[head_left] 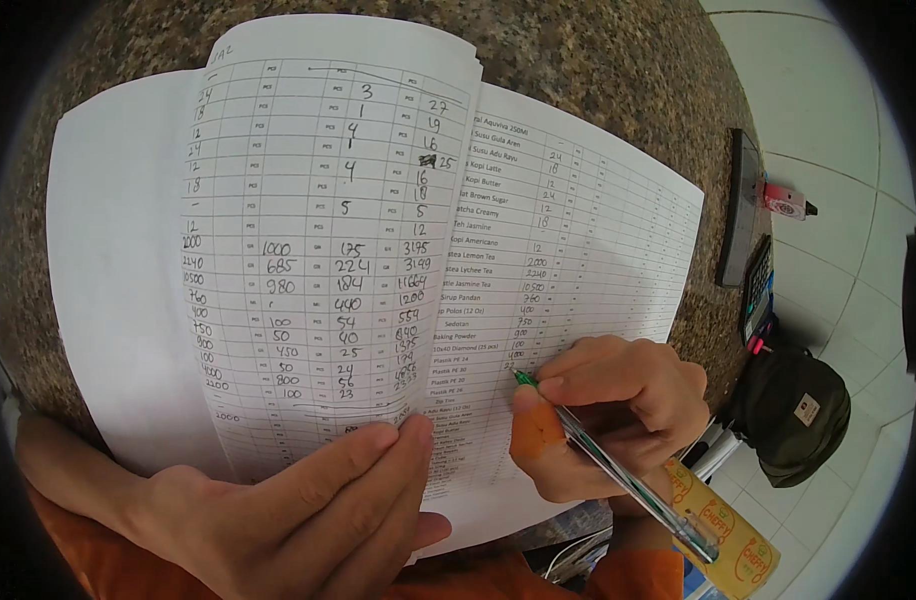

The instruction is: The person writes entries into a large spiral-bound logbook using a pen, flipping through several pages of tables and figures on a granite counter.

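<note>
Right hand [623, 405] grips a clear, green-tipped pen [630, 482]; left hand [298, 510] holds a curled, gridded sheet [313, 210]

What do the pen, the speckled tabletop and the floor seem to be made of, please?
Pen: probably hard plastic, glossy and see-through, as green shows inside the clear barrel.
Tabletop: likely granite or an imitation, smooth-looking, given its brown and dark speckling.
Floor: apparently ceramic tile, pale and smooth, divided by thin joint lines.
</note>
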The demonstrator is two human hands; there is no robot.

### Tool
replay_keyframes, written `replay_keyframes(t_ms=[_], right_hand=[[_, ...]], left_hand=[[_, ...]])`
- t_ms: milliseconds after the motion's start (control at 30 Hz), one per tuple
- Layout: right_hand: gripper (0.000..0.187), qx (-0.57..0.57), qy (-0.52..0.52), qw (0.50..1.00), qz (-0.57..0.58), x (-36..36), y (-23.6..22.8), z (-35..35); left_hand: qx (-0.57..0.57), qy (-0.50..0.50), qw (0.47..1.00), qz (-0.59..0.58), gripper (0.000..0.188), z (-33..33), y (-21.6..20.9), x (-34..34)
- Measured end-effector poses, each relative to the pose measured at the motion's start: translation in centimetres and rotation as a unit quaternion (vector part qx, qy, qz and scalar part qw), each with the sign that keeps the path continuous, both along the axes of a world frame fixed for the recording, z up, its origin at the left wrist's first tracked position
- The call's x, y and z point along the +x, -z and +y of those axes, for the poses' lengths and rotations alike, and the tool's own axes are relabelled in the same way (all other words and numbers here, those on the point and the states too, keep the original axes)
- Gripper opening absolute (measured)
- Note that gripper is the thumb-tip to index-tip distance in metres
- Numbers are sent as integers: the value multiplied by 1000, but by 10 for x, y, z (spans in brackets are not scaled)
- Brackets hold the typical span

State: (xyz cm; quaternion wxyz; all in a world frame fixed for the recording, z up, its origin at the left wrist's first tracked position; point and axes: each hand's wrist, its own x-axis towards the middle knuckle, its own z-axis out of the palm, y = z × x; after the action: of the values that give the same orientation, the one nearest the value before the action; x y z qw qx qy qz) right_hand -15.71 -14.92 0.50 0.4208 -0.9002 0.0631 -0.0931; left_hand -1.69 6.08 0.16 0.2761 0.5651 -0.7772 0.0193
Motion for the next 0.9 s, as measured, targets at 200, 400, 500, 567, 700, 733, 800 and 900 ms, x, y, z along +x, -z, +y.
replay_keyframes(t_ms=[200, 400, 500, 567, 700, 733, 800, 900], right_hand=[[29, 15, 25, 1000, -11, -3, 5, 4], [24, 32, 93, 995, 16, 0, -1, 8], [24, 37, 96, 995, 6, -1, 1, 8], [24, 33, 93, 995, 16, 0, -2, 8], [24, 35, 95, 995, 26, -2, -1, 6], [24, 36, 95, 994, 26, -2, 0, 7], [24, 76, 90, 993, 9, -1, 1, 8], [25, 115, 89, 988, 51, -4, -2, 5]], left_hand=[[-20, -51, 998, 31, 36, 6, 17, -14], [-12, -44, 998, 34, 35, 6, 17, -13], [-13, -42, 999, 30, 34, 6, 17, -13], [-12, -33, 999, 28, 34, 6, 15, -10], [-24, -40, 999, 20, 34, 5, 18, -12], [-28, -41, 999, 18, 34, 4, 19, -13], [-32, -41, 999, 15, 34, 5, 19, -13], [-16, -44, 999, 28, 33, 7, 19, -14]])
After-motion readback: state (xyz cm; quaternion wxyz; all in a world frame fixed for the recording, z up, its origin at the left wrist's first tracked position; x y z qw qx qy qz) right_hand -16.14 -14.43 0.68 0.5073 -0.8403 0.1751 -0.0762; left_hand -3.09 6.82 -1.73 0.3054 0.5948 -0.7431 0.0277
